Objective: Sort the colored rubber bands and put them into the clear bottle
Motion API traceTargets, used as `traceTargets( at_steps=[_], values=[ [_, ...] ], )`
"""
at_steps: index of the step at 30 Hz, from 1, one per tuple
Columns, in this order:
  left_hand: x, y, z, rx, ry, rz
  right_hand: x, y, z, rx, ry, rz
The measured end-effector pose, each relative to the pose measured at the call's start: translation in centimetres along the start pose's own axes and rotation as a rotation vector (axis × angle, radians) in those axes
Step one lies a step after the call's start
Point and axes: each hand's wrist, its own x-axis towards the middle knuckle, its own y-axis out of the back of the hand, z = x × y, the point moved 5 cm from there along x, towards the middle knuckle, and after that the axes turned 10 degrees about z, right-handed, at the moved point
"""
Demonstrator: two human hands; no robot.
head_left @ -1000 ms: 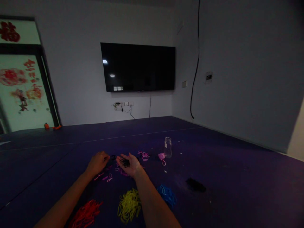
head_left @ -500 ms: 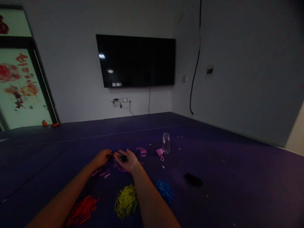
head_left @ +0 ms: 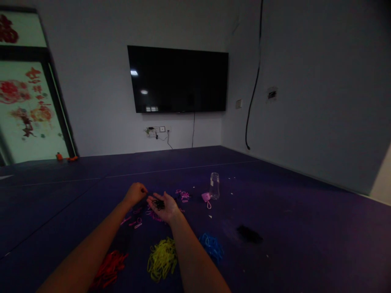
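Observation:
Small black rubber bands (head_left: 158,204) lie in the palm of my right hand (head_left: 168,207), which is turned up and loosely cupped to hold them. Just to its left, my left hand (head_left: 135,195) is raised with thumb and finger closed in a pinch. Anything between those fingertips is too small and dark to make out. Beneath and around both hands, pink and purple rubber bands (head_left: 138,223) are scattered on the purple surface (head_left: 91,203). More pink bands (head_left: 184,195) lie just beyond my right hand.
Near my forearms lie piles of red bands (head_left: 111,266), yellow bands (head_left: 161,260) and blue bands (head_left: 212,247). A black pile (head_left: 249,234) is farther right. A clear bottle (head_left: 215,187) stands beside a pink looped item (head_left: 206,197). A television (head_left: 180,79) hangs on the wall.
My left hand has lifted slightly, away from the dark bands near my right fingertips, and its fingers are pinched. The right hand stays nearly still with the black bands.

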Motion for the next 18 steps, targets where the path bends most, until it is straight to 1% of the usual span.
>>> traceTargets(
  at_steps=[3, 6, 8, 10, 12, 15, 18],
  values=[
    [0.0, 1.6, 1.6, -0.029, 0.017, 0.016, -0.1, -0.1, 0.0, -0.018, 0.014, -0.008],
    [-0.3, 2.4, 3.9, -0.052, 0.005, -0.014, -0.2, -0.2, 0.0, -0.040, 0.027, -0.013],
    [-0.7, 2.3, 5.5, -0.064, -0.006, -0.066, -0.1, -0.2, 0.0, -0.047, 0.046, -0.011],
    [-1.1, 1.8, 7.0, -0.071, -0.017, -0.122, -0.1, -0.3, -0.1, -0.048, 0.070, -0.020],
    [-1.4, 1.1, 8.0, -0.067, -0.018, -0.151, 0.1, -0.3, -0.2, -0.050, 0.088, -0.044],
    [-1.5, 0.5, 8.7, -0.054, -0.003, -0.161, 0.3, -0.3, -0.2, -0.069, 0.094, -0.069],
    [-1.5, 0.3, 8.6, -0.057, 0.013, -0.167, 0.4, -0.1, -0.2, -0.081, 0.108, -0.061]
  ],
)
